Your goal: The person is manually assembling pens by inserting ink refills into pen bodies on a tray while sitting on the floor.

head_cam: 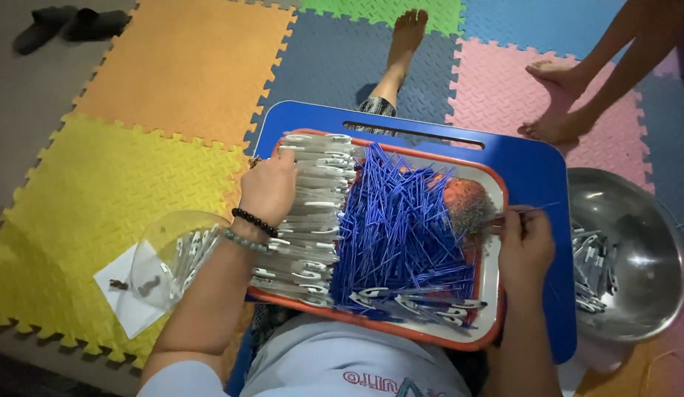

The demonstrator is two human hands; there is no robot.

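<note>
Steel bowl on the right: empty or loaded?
Partly loaded. The steel bowl holds a small heap of assembled pens along its left side; most of its inner wall is bare metal.

Our left hand [268, 187] rests on white pen barrels [312, 213] at nine o'clock of the tray [496, 294]; our right hand [526, 246] pinches a blue refill [529, 209] at three o'clock.

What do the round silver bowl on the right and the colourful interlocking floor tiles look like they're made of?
Round silver bowl: probably stainless steel, polished, since its inside shows bright mirror-like reflections. Colourful interlocking floor tiles: likely soft foam, matte, with an embossed ridged texture and jigsaw-toothed edges.
</note>
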